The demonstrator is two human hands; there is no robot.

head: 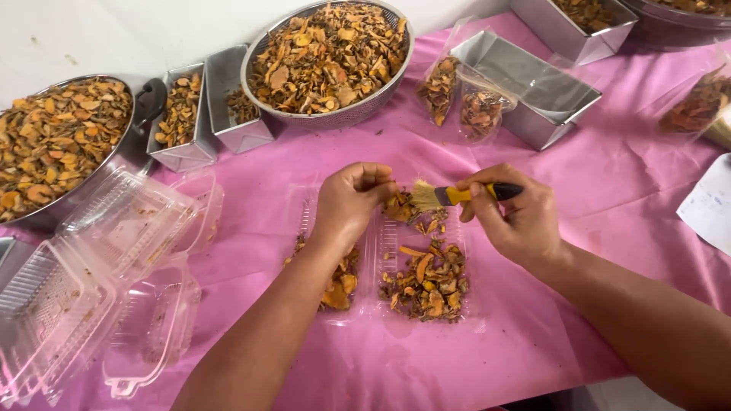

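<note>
Nearest the camera, an open clear plastic clamshell tray (pixel 384 304) lies flat on the pink cloth-covered surface (pixel 579 198), both halves holding loose dried orange-brown root slices (pixel 428 283). Just above it the left hand (pixel 349 204) pinches one dried piece (pixel 397 205) in closed fingers, while the right hand (pixel 518 217) grips a small brush with a yellow and black handle and pale bristles (pixel 449 195), bristles touching that piece. By the look of it the step in hand is brushing a slice clean over the tray; the next move would call for turning the piece in the fingertips to reach its other face, with light strokes so it does not crumble.

At the left lie what look like three empty clear clamshell boxes (pixel 114 281), overlapping, so the count is uncertain. Farther back stand two round metal bowls (pixel 335 116) heaped with slices, and between them two small rectangular metal tins (pixel 183 148), partly filled. To the right are two small clear bags of slices (pixel 461 103), leaning against one empty larger tin (pixel 548 95). At the far right edge a third tin, another bowl and one more bag are cut off.
</note>
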